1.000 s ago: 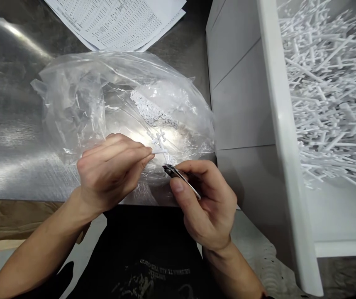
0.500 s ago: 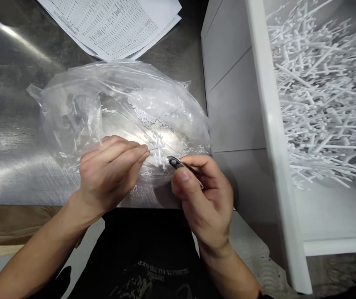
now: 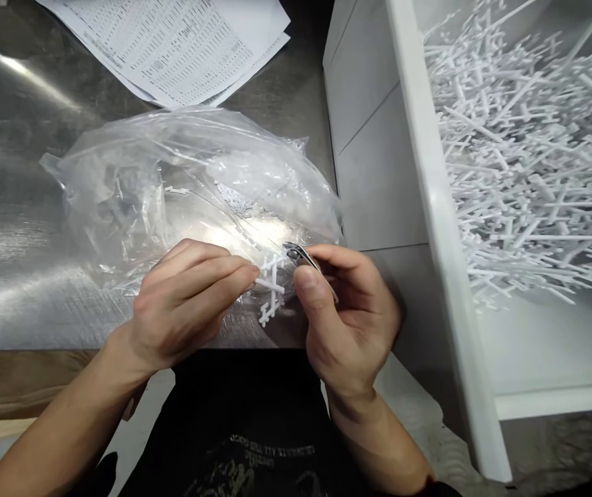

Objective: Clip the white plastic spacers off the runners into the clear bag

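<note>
Between the fingertips of my left hand is the stem of a small white plastic sprue with short side branches. My right hand is closed around a metal nail clipper, its jaws at the upper end of the sprue. Whether the jaws touch the plastic I cannot tell. Below and behind both hands lies a clear plastic bag, with a cluster of tiny white pieces in it. One loose small piece shows farther left in the bag.
A white bin heaped with white sprues stands at the right. Printed sheets lie at the back of the metal table. Brown paper or cloth is below the table's front edge at left.
The sprue has turned in my left fingers, its lower end now nearer me. The clipper has moved up from its lower part to its upper end. The view has shifted slightly.
</note>
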Available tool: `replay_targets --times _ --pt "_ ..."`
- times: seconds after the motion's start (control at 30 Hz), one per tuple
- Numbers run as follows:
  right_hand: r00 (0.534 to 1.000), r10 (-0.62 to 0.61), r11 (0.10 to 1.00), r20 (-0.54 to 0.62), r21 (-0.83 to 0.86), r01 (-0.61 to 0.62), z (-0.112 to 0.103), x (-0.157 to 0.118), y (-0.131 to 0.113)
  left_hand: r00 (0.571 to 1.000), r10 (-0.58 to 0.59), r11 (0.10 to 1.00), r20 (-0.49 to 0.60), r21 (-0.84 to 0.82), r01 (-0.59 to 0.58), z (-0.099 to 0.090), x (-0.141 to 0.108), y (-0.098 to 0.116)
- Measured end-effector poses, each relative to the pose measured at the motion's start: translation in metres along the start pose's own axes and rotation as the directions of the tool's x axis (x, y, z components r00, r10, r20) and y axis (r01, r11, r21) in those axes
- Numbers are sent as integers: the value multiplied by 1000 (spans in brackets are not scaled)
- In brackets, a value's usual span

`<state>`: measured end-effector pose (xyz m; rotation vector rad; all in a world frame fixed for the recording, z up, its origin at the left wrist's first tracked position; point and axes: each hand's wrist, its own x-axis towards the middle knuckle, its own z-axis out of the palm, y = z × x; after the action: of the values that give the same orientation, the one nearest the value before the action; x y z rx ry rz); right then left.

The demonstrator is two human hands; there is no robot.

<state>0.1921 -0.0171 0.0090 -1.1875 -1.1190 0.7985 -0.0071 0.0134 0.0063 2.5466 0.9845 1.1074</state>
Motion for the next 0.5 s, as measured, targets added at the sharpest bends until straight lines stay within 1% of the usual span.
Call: replay_targets --times 0.17,0.33,0.5 --pt "999 37 999 10 33 -37 -2 -3 0 1000 -6 1000 10 -8 6 -2 -3 1" --pt "997 73 996 24 54 -74 -3 -4 -1 1000 21 999 -17 -24 -21 2 -5 -1" --pt "993 113 991 40 68 -116 -2 -6 -1 999 51 998 -7 -44 -51 2 -6 -3"
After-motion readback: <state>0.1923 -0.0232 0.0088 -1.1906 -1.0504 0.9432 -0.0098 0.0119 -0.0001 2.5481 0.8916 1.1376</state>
